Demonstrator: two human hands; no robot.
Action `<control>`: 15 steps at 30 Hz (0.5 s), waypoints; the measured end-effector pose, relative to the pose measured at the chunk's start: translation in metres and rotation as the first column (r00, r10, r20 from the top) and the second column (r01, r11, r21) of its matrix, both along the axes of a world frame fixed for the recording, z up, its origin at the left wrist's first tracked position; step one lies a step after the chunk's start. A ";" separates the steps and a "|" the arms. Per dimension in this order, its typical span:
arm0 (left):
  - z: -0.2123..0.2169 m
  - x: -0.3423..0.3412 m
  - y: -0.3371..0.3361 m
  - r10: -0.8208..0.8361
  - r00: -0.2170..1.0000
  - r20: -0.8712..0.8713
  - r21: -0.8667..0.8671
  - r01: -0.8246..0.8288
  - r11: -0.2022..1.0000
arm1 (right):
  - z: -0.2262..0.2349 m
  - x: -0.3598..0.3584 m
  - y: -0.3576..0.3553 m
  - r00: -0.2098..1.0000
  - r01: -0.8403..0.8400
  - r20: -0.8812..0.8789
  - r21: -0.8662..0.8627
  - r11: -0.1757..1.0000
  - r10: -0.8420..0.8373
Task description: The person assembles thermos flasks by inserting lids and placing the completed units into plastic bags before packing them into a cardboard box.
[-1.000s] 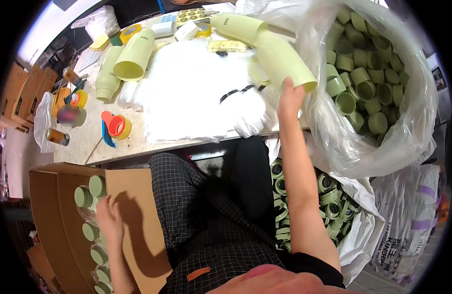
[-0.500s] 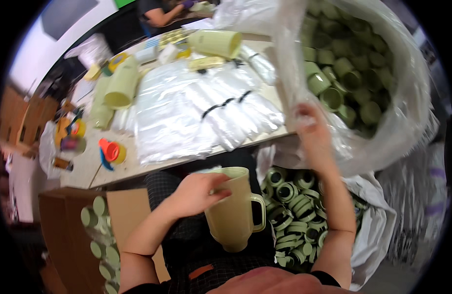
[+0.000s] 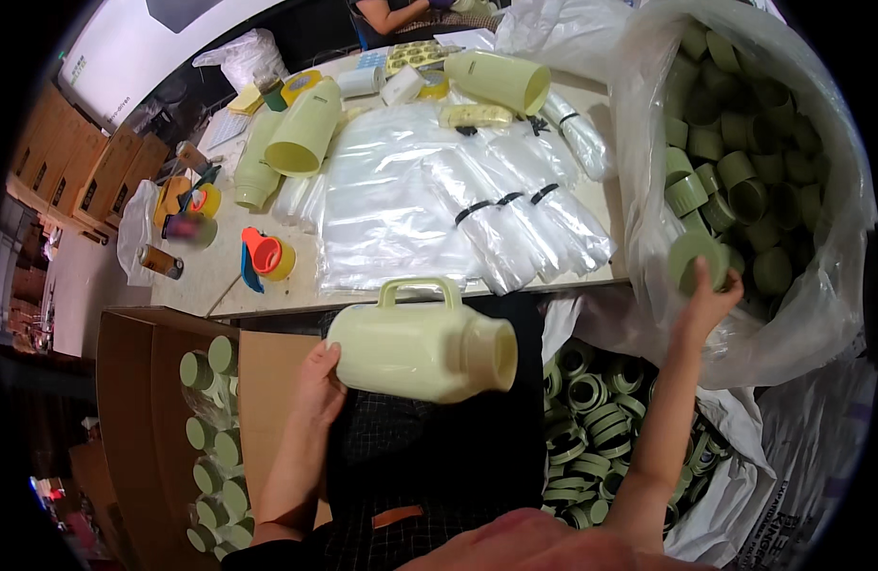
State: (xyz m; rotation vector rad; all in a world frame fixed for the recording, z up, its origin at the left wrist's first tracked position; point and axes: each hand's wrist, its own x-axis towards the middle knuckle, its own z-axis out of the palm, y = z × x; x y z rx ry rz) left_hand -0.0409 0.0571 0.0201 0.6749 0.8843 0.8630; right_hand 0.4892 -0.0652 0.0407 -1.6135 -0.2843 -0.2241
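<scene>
My left hand (image 3: 322, 379) grips the base end of a pale green jug body (image 3: 401, 350), its thumb on the outside wall. The jug lies on its side above my lap, handle up, with its narrower open neck toward the right. At the right, my right hand (image 3: 713, 293) holds a green cup (image 3: 696, 262) at the mouth of a large clear plastic bag (image 3: 639, 124). Inside that bag are many similar green cups (image 3: 746, 200).
On the table (image 3: 196, 297) lie stacked clear bags (image 3: 382, 228), rolled bags, several pale green jug bodies (image 3: 305, 128) and an orange-and-yellow tape dispenser (image 3: 270, 255). A cardboard box (image 3: 125, 381) of green-capped items stands left. A sack (image 3: 739, 457) of green ring-shaped parts is below right.
The jug has gone from upright to lying sideways, and my left hand has moved from its rim to its base. My right hand has taken hold of a cup. The view has shifted.
</scene>
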 end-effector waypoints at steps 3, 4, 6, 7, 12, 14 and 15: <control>-0.012 0.023 0.003 0.029 0.995 0.099 -0.036 -0.025 0.999 | -0.002 -0.072 -0.028 0.673 -0.440 -0.302 0.571 0.694 0.675; -0.015 0.024 0.000 0.038 0.995 0.096 -0.042 -0.034 0.999 | 0.010 -0.113 -0.027 0.450 -0.378 -0.458 0.681 0.628 0.767; -0.018 0.027 -0.007 0.013 0.993 0.120 -0.038 -0.008 0.999 | -0.030 -0.154 -0.033 0.230 -0.660 -0.424 0.593 0.461 0.876; -0.019 0.030 -0.012 0.015 0.993 0.116 -0.043 -0.010 0.999 | -0.012 -0.188 -0.026 0.206 -0.744 -0.458 0.500 0.442 0.865; -0.006 0.017 -0.027 -0.053 0.987 0.149 -0.256 0.091 0.962 | 0.015 -0.207 -0.014 0.289 -0.783 0.452 -0.396 0.480 0.844; 0.000 0.015 -0.033 0.054 0.993 0.105 -0.219 -0.030 0.975 | 0.047 -0.221 -0.014 0.125 -0.780 0.550 -0.460 0.425 0.826; 0.002 0.013 -0.036 0.145 0.987 0.067 -0.118 -0.137 0.984 | 0.042 -0.225 -0.014 0.201 -0.799 0.526 -0.400 0.449 0.826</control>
